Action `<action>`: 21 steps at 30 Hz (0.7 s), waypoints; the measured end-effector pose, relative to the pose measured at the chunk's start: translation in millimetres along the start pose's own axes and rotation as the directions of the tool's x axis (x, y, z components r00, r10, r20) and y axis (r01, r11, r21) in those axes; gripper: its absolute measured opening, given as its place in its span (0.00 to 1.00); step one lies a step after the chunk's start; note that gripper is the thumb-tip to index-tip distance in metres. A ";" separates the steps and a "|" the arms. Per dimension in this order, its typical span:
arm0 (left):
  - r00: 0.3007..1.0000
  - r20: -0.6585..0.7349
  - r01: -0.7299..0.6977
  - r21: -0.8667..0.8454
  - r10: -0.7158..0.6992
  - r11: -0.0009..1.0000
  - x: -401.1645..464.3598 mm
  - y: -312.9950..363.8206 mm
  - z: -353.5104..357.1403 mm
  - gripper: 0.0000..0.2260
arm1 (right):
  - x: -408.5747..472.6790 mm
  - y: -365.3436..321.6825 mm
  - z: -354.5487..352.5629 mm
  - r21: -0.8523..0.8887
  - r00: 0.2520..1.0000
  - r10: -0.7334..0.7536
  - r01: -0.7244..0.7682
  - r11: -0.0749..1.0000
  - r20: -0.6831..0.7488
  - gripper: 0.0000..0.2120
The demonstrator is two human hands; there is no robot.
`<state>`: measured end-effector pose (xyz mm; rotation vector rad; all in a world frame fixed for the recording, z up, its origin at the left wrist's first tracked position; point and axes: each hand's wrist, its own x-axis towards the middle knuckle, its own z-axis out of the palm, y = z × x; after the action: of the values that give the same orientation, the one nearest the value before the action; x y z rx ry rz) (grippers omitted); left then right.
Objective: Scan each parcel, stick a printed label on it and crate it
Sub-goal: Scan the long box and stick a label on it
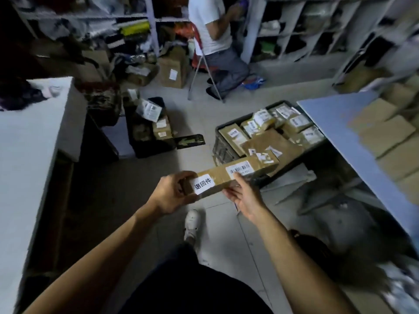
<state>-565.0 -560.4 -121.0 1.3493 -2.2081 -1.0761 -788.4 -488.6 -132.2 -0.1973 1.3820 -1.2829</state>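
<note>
Crate: dark plastic crate (223,148) on the floor, between the person and the blue tabletop (335,123); it is packed with brown parcels (272,141) bearing white labels, lying flat and overlapping, at least eight, exact number unclear.
Second container: dark bin (145,141) on the floor to the left, holding two small brown boxes (161,129) stacked, with a clear bagged packet (148,109) on top.
Parcel in hand: one long brown box (229,175), held above the floor, its far end over the crate's near edge.
Labels on it: two; a white printed label (204,184) with three black characters near the left end, and a barcode label (239,169) further right.
Left hand (174,192): fingers curled round the left end of the box, thumb on top beside the printed label.
Right hand (246,196): cradles the near side of the box from below, thumb up on the top face by the barcode label.
Tabletops: blue one on the right carrying brown cardboard boxes (385,132); a white one (25,141) on the left.
Floor: pale tiles (197,114); one white shoe (192,223) below the hands.
Room: shelving (294,26) full of goods along the back; a large cardboard box (173,69) on the floor.
Other person (213,30): one, in a white shirt, seated facing the shelves.
</note>
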 end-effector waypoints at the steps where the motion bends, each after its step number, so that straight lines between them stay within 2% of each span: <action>1: 0.999 0.034 -0.022 0.006 0.022 1.000 15.4 4.4 8.7 0.26 | 6.3 -4.4 -9.9 0.017 0.999 -0.001 0.002 1.000 -0.037 0.11; 5: 0.984 0.162 -0.072 0.006 0.070 0.997 77.4 21.1 43.7 0.30 | 42.0 -26.8 -45.7 0.045 0.987 -0.001 0.008 0.999 -0.164 0.11; 10: 0.968 0.235 -0.083 -0.032 0.088 0.996 162.1 35.7 83.6 0.34 | 108.9 -62.9 -76.2 0.016 0.947 0.044 -0.041 0.999 -0.318 0.12; 16: 0.943 0.333 -0.018 0.030 0.007 0.999 255.6 59.5 120.6 0.32 | 187.7 -109.1 -107.1 0.012 0.913 0.092 -0.096 0.995 -0.397 0.13; 21: 0.931 0.350 0.055 0.138 -0.100 0.989 301.8 80.2 150.4 0.27 | 246.5 -131.8 -133.0 -0.180 0.896 0.088 -0.182 0.967 -0.435 0.13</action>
<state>-856.0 -736.0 -189.1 1.3944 -2.5366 -1.3207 -1039.2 -648.3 -218.6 0.0377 1.8783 -1.0932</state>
